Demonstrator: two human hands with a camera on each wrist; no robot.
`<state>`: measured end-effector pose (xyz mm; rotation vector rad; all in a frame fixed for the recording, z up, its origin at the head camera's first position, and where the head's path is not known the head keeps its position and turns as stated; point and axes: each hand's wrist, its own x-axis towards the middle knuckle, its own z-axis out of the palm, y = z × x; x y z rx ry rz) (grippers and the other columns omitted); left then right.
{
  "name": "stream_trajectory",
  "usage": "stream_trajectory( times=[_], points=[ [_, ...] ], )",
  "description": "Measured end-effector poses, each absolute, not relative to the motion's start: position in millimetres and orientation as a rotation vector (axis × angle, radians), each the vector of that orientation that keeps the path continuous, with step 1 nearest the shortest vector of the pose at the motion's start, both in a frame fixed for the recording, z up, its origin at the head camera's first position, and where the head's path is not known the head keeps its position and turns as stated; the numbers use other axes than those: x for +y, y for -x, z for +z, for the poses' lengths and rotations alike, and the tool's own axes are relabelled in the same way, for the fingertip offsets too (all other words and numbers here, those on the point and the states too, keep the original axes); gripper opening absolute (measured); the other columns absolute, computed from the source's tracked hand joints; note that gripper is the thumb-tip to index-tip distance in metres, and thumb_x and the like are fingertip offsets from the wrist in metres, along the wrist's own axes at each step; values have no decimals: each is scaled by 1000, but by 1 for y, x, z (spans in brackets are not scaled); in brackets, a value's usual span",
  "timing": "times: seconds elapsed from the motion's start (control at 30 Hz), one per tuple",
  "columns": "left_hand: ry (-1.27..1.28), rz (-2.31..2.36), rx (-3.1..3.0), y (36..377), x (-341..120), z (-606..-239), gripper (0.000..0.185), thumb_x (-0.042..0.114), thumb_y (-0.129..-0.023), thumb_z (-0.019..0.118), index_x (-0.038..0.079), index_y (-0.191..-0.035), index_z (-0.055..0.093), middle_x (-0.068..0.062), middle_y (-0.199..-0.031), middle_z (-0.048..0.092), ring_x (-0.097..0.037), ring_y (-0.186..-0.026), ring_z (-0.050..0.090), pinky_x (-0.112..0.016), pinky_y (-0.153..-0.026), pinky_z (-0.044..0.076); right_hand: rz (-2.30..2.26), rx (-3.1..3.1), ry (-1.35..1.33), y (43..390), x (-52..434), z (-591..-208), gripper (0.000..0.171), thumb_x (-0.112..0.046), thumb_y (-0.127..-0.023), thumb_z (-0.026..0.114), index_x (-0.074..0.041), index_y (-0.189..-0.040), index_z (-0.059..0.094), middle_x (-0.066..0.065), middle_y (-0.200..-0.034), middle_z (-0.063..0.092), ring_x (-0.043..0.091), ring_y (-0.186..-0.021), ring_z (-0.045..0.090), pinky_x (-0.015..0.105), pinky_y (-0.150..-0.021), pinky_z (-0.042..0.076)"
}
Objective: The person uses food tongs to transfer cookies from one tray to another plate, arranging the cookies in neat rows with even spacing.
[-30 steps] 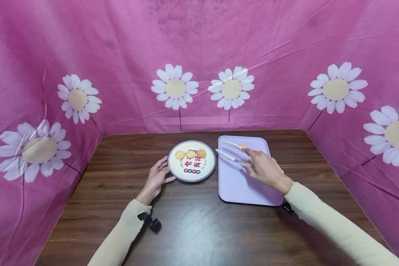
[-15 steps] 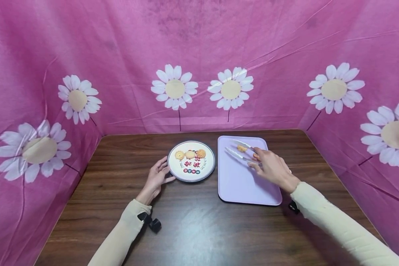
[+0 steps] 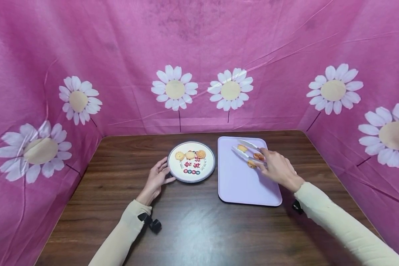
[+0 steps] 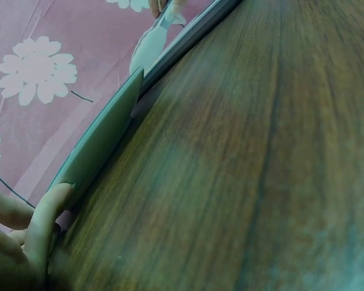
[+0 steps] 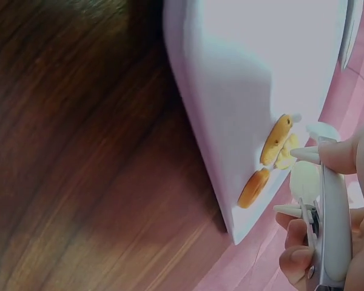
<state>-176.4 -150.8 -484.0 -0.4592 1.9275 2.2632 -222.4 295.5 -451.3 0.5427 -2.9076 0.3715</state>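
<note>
My left hand holds the left rim of a round white plate with a dark-lined rim and red characters. Three cookies sit in a row on it. In the left wrist view the thumb lies against the plate's edge. My right hand grips a pair of tongs, their two pale arms spread apart. The tongs hover over the far part of a lilac tray. Three more cookies lie there: a pale one, a reddish-brown one and a dotted one. Nothing is between the tong tips.
Plate and tray stand side by side on a dark wood table, a narrow gap between them. A pink cloth printed with white daisies hangs around the back and both sides. Each wrist wears a black camera mount.
My right hand has drawn the tongs rightward, from the tray's left edge to over its cookies, which now show more fully. The left hand and plate stay put.
</note>
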Motion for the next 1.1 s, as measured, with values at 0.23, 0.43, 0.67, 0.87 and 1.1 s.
stream_trajectory(
  times=[0.23, 0.43, 0.67, 0.87, 1.1],
  points=[
    [453, 2265, 1933, 177, -151, -485, 57, -4, -107, 43, 4, -162, 32, -26, -160, 40, -28, -127, 54, -31, -78, 69, 342, -2943, -502, 221, 302, -453, 56, -31, -93, 73, 2, -135, 56, 22, -101, 73, 31, -74, 65, 54, -54, 57],
    [462, 2269, 1930, 178, -151, -485, 57, -3, -107, 43, 5, -162, 32, -26, -161, 39, -29, -130, 52, -30, -78, 69, 339, -2953, -496, 221, 306, -452, 57, -31, -93, 72, 3, -135, 55, 24, -102, 72, 38, -78, 68, 58, -55, 58],
    [460, 2263, 1924, 178, -151, -484, 57, -4, -107, 42, 5, -162, 32, -25, -161, 39, -32, -135, 49, -32, -81, 69, 338, -2960, -487, 219, 311, -452, 58, -31, -93, 72, 5, -134, 55, 26, -104, 73, 41, -81, 69, 60, -58, 58],
    [462, 2266, 1918, 178, -151, -483, 57, -4, -107, 42, 5, -162, 32, -25, -162, 38, -34, -137, 48, -36, -84, 69, 341, -2961, -477, 218, 312, -450, 59, -31, -93, 71, 5, -136, 55, 29, -109, 73, 44, -86, 71, 62, -61, 59],
    [468, 2268, 1915, 176, -150, -482, 57, -4, -107, 42, 4, -162, 32, -25, -163, 38, -33, -136, 48, -36, -83, 69, 343, -2961, -479, 217, 314, -450, 58, -32, -94, 71, 5, -135, 56, 28, -108, 73, 44, -83, 71, 61, -60, 59]
  ],
)
